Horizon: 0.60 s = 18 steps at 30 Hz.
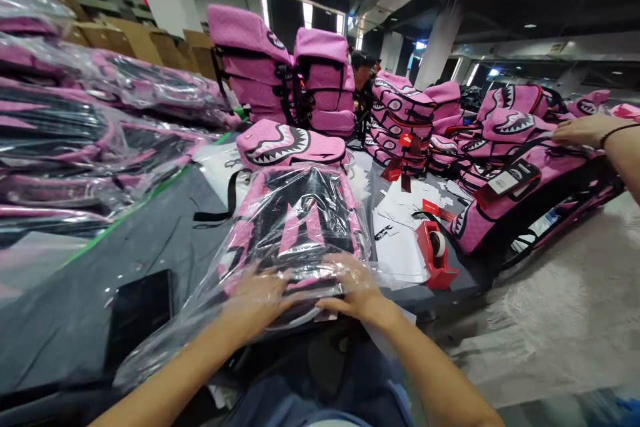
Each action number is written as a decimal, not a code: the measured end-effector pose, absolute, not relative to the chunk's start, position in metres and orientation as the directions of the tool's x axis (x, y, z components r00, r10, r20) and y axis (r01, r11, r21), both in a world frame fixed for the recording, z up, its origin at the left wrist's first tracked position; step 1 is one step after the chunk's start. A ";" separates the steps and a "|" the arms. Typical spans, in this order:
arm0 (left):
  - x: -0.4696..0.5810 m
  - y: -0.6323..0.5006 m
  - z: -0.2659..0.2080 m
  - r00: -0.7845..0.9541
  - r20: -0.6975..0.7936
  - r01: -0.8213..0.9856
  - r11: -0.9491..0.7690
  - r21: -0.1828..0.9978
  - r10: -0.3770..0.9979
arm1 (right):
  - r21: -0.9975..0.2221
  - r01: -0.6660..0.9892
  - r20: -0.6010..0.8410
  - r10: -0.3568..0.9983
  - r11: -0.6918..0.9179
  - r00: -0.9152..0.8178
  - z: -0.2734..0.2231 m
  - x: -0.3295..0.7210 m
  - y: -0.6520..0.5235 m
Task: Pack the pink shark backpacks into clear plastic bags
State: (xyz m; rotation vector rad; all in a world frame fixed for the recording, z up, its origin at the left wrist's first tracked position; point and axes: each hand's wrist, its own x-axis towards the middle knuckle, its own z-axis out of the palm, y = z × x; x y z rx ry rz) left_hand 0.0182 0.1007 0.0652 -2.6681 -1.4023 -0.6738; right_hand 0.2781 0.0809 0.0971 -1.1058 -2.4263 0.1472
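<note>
A pink and black backpack (303, 223) lies before me inside a clear plastic bag (205, 293), its strap side up. At the bag's near end, my left hand (257, 300) grips the film, thumb pointing right. Opposite it, my right hand (360, 293) holds the same near edge, its thumb pointing left. Some fingertips are blurred by the shiny film. Just beyond lies another pink backpack (293, 145) with a shark-mouth print, not visibly wrapped.
A phone (141, 307) lies left on the grey table (165, 233). Right are papers (400, 240) and a red tape dispenser (437, 257). Bagged backpacks (55, 127) fill the left; stacked backpacks (325, 80) stand behind. Another person's hand (583, 130) rests on a tagged backpack (530, 180).
</note>
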 end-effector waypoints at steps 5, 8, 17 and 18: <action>0.076 0.035 0.044 0.517 0.698 0.705 -0.709 -0.018 0.496 | -0.180 0.875 0.573 0.771 0.449 -0.278 0.034 0.320 0.000; 0.115 0.021 0.030 0.542 0.685 0.725 -0.683 -0.090 0.486 | -0.156 0.947 0.622 0.773 0.281 -0.127 0.009 0.322 -0.012; 0.151 0.017 0.049 0.485 0.478 0.742 -0.634 0.219 0.732 | -0.274 0.945 0.336 0.938 0.179 -0.080 0.077 0.350 0.005; 0.151 0.012 0.048 0.473 0.400 0.713 -0.608 0.350 0.785 | -0.282 0.950 0.244 0.968 0.134 -0.064 0.084 0.353 0.006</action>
